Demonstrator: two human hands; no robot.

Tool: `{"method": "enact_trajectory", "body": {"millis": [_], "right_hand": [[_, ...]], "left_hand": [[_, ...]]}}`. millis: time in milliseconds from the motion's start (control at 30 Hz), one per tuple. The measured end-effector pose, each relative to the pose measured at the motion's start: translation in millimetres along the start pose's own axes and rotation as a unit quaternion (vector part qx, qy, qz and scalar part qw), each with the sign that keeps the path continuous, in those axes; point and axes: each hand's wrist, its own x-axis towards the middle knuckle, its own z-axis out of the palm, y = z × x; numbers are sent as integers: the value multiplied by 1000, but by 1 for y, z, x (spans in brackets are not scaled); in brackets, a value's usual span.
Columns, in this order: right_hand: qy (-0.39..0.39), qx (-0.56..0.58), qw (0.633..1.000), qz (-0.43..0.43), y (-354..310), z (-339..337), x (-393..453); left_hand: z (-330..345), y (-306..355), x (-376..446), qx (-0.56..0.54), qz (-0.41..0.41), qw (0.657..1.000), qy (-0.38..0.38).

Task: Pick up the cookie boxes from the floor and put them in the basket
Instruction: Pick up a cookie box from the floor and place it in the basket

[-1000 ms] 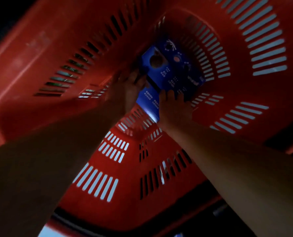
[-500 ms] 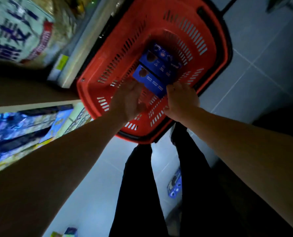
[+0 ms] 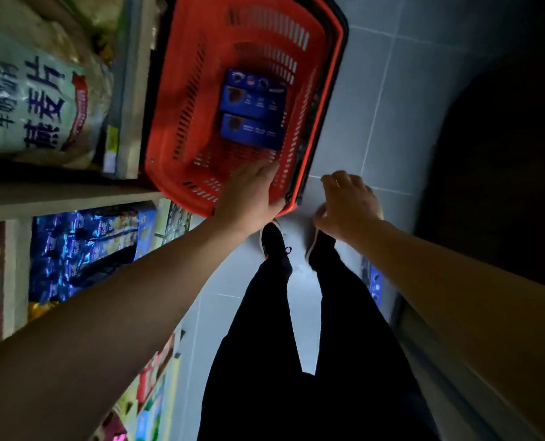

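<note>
Head view shows me, nearest, one blue box (image 3: 374, 285) on the floor beside my right leg, likely the next pick. Farther out my left hand (image 3: 252, 194) and right hand (image 3: 349, 203) hover loose-fingered, holding nothing, at the red basket (image 3: 182, 90) rim; beyond, cookie boxes (image 3: 252, 111) lie inside

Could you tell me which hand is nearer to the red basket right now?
Left. The left hand overlaps the red basket at its near rim; the right hand hangs over the floor tiles beside it, clear of the rim.
</note>
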Motion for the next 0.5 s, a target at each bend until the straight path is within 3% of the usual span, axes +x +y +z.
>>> {"method": "enact_trajectory", "body": {"millis": [233, 500], "right_hand": [[-2, 108, 985, 136, 50, 59, -87], [15, 217, 937, 273, 96, 162, -190]], "left_hand": [[47, 47, -13, 63, 105, 986, -115], [119, 112, -63, 130, 196, 954, -185]]}}
